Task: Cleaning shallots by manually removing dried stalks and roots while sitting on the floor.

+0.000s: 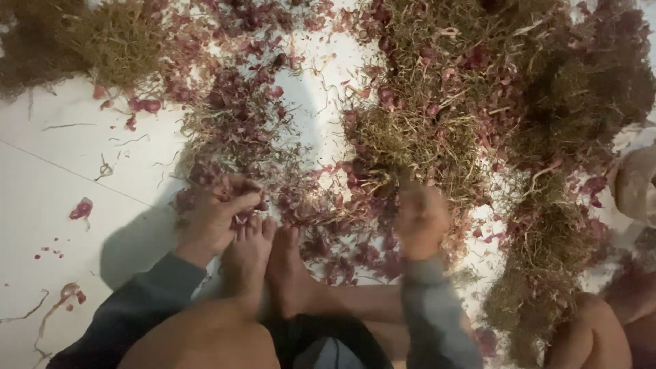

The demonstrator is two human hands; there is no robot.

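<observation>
My left hand (217, 213) rests low over the floor with its fingers closed on small purple shallot pieces and skins (240, 217), just above my bare feet (270, 263). Blurred by motion, my right hand (420, 217) hangs at the edge of a tangled heap of dry stalks and purple skins (417, 137); its fingers look closed, but whether it holds anything is unclear. Both arms wear grey sleeves.
A white tiled floor (75, 178) lies at the left with scattered purple skins (80, 208). More stalk heaps fill the top left (109, 41) and the right side (560, 232). Another person's knee (591, 328) shows at the lower right, beside a pale sack (635, 181).
</observation>
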